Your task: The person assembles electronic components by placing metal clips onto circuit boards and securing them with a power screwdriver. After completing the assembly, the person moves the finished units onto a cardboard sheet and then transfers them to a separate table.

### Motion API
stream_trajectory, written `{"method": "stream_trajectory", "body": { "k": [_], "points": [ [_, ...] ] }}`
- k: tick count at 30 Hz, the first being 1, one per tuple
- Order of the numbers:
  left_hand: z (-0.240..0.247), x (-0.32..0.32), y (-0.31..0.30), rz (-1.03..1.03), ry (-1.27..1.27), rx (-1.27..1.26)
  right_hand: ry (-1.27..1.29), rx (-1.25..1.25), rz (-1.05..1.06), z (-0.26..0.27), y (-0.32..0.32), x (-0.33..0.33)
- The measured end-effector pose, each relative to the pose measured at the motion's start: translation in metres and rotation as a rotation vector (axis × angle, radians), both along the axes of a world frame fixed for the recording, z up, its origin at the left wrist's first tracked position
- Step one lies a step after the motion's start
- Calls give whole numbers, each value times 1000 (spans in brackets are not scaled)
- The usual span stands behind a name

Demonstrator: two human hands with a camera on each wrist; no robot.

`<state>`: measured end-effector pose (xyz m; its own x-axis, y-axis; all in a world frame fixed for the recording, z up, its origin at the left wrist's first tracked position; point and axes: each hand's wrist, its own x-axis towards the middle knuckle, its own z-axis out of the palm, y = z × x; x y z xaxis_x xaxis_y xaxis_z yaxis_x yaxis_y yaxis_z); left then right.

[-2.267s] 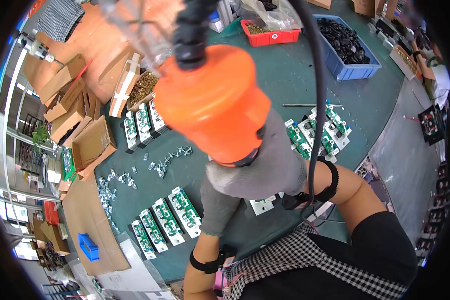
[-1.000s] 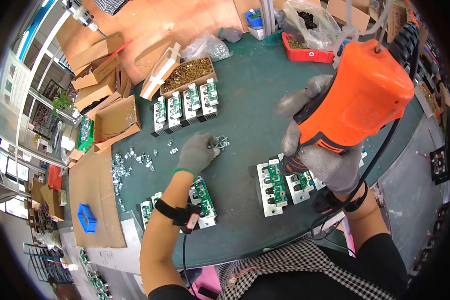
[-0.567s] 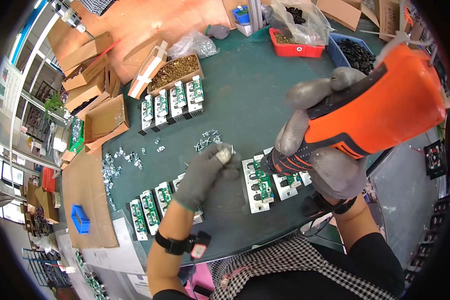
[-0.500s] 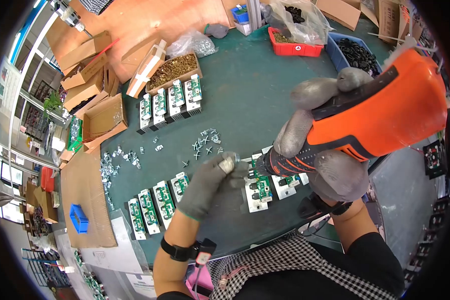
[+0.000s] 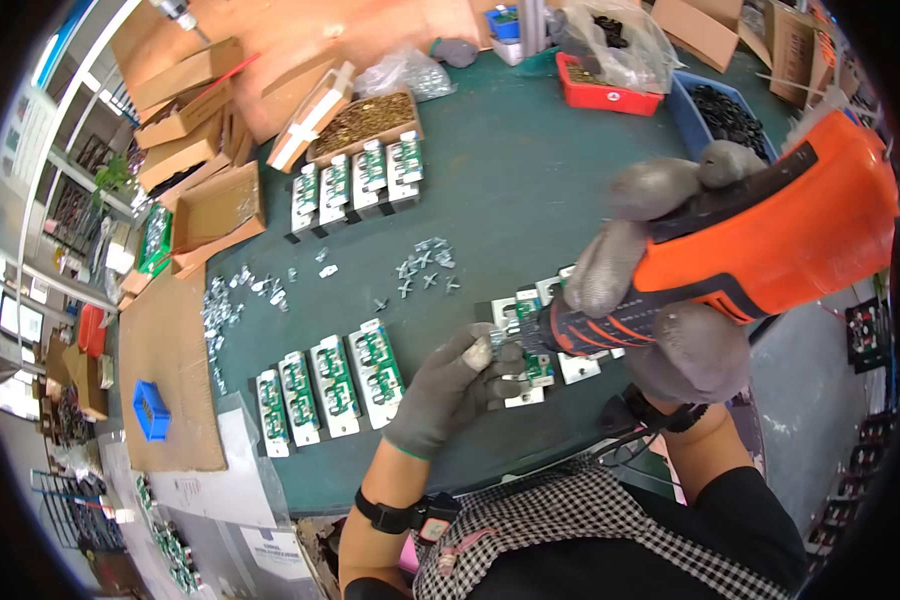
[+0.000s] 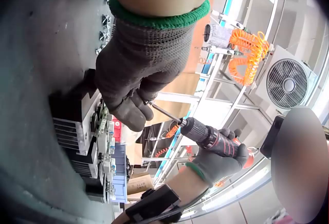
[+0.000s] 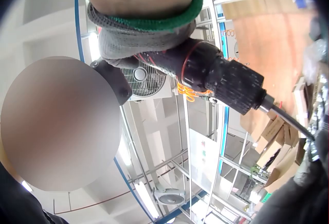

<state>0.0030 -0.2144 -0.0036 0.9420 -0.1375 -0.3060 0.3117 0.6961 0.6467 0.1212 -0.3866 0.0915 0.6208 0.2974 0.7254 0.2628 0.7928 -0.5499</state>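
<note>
My gloved right hand (image 5: 695,355) grips an orange and black electric screwdriver (image 5: 770,250), which points left. Its long bit (image 6: 167,113) reaches the left hand's fingertips in the left wrist view. My gloved left hand (image 5: 445,395) has curled fingers and pinches a small silver metal part (image 5: 497,340) at the bit's tip, mostly hidden by the glove. Just beyond these fingers lies a green circuit board (image 5: 538,368) on a metal heat sink, partly covered by hand and tool. The chuck (image 7: 239,86) shows large in the right wrist view.
Several board-topped heat sinks (image 5: 335,385) stand at front left, with another row (image 5: 370,180) behind. Loose silver parts (image 5: 425,262) lie mid-table, more (image 5: 225,305) farther left. A box of brass-coloured pieces (image 5: 370,125), a red bin (image 5: 610,98) and a blue bin (image 5: 685,105) stand behind.
The left hand took a small part from the loose pile and moved right to the bit. The right hand swung the screwdriver from upright over the table to pointing left.
</note>
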Motion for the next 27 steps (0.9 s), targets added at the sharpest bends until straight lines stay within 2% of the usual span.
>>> {"method": "stream_trajectory", "body": {
  "k": [3,6,9,13,19,22,25,27],
  "points": [
    [-4,-3,-7,52,-26,-37,-111,19,-1,1,1,0],
    [-15,-8,-7,42,-42,-207,-232,51,6,3,1,4],
    [-15,-11,-7,52,-15,-281,-258,63,-28,9,8,3],
    [-20,-12,-8,56,-13,-309,-156,4,-135,6,5,-6],
    [-15,-16,-10,98,1,-324,-142,-11,-155,4,9,-16],
    [-7,-18,-9,75,4,-197,-102,-30,-150,9,14,-20],
    [5,-20,-7,47,8,473,82,-142,-136,9,10,-33],
    [-5,-15,-2,243,-261,1113,134,-205,-157,11,12,-38]
  ]
}}
